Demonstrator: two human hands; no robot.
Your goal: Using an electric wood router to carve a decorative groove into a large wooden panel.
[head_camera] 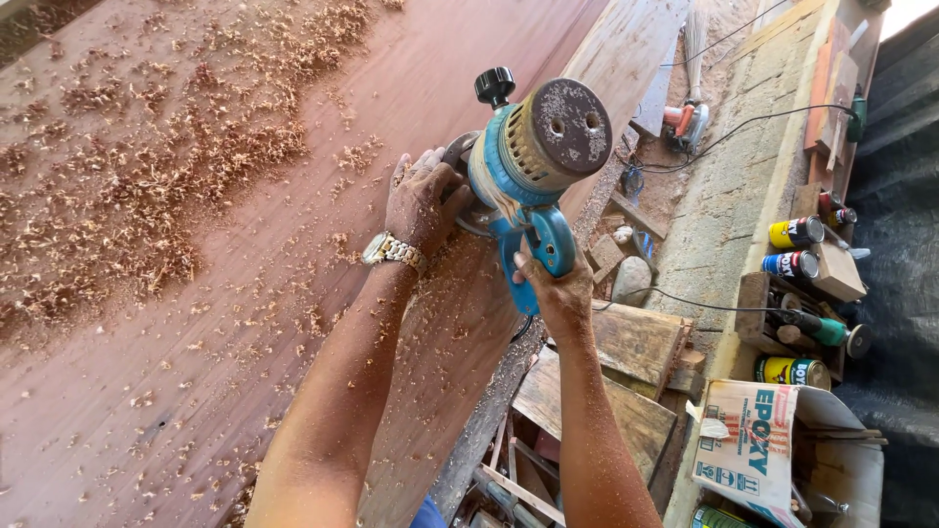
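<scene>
1. Because the blue, drum-bodied electric router (528,156) is working the right edge of the broad reddish-brown wooden board (196,293), both hands brace it.
2. Left hand (423,200): fingers closed on the base beside the motor.
3. Right hand (558,288): fingers gripping the blue handle.
4. The router's long axis tilts; its dusty cap faces the camera.
5. Wood shavings (147,166) cover the board's far corner.

A white carton with blue and red print (748,445) is leaning at lower right beside a yellow can (790,371), while yellow (794,232) and blue-and-red labelled spray cans (790,264) are lying above on the ledge (724,196).
</scene>
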